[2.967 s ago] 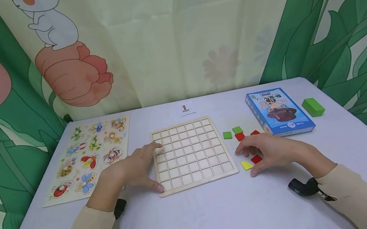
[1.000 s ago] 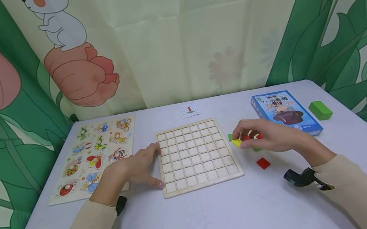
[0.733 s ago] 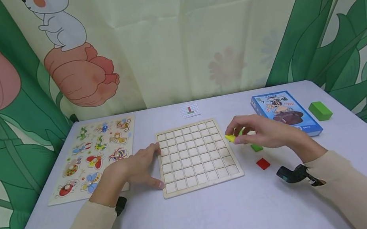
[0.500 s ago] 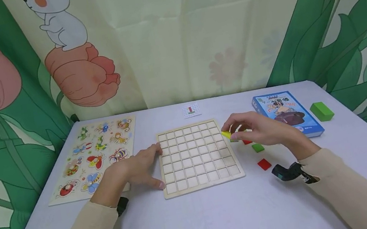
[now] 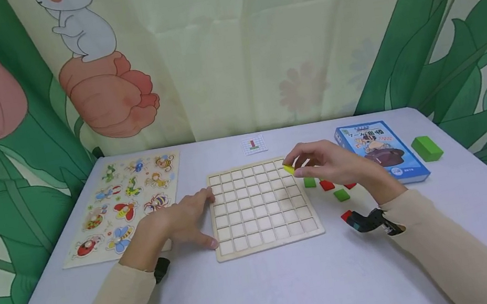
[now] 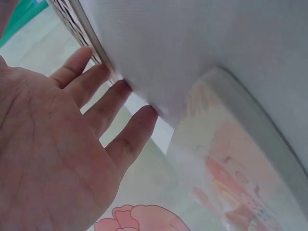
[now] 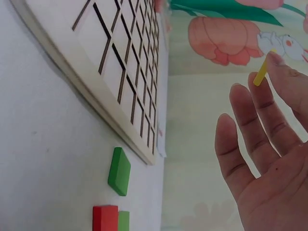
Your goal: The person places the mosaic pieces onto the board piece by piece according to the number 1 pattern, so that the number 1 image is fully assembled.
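Observation:
Between thumb and index fingertip, my right hand [image 5: 328, 162] pinches a thin yellow tile [image 5: 289, 169] above the far right corner of the wooden grid board [image 5: 257, 208]. In the right wrist view the yellow tile [image 7: 261, 72] is seen edge-on, and the other fingers are extended. My left hand [image 5: 178, 223] rests at the board's left edge, with thumb and fingers spread against it. Right of the board lie a green tile [image 5: 309, 182], a red tile [image 5: 327, 185] and another green tile [image 5: 341, 195]. One more red tile [image 5: 346, 216] is partly covered by the black wrist camera.
An insect puzzle board [image 5: 125, 208] lies at the left. Behind the grid board is a small pattern card [image 5: 254, 144]. A blue box [image 5: 382, 152] and a green block [image 5: 427, 148] stand at the right. A printed curtain [image 5: 218, 49] hangs behind the table.
My right hand has picked up the yellow tile from the table and carried it left and away from me, to above the board's far right corner. The left hand stays at the board's edge.

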`<action>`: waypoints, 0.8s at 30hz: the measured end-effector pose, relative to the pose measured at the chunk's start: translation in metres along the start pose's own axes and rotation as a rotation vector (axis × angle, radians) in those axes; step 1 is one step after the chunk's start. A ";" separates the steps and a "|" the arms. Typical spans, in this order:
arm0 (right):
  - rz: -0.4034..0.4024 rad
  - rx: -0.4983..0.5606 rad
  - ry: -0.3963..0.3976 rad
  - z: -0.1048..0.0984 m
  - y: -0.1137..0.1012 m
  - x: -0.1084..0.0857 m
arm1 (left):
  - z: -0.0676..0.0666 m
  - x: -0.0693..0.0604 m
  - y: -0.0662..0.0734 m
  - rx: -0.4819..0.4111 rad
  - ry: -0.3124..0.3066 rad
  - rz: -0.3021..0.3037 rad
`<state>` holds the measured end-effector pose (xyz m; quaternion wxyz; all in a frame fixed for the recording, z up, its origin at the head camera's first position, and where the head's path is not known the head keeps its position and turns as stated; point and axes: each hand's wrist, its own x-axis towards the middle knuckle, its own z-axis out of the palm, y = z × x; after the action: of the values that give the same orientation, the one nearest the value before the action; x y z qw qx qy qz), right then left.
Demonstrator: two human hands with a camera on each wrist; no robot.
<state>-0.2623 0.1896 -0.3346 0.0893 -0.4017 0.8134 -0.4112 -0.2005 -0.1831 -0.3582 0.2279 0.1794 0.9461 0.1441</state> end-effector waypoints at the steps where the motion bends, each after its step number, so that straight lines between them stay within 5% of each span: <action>1: -0.002 0.008 -0.003 0.000 0.000 0.002 | -0.001 0.000 0.000 0.002 -0.003 -0.004; 24: -0.021 0.044 -0.032 0.016 0.002 0.051 | -0.002 0.000 -0.001 0.007 -0.017 -0.056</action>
<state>-0.2894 0.1440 -0.3369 0.1069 -0.4147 0.7984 -0.4233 -0.2015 -0.1842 -0.3565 0.2391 0.1547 0.9493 0.1330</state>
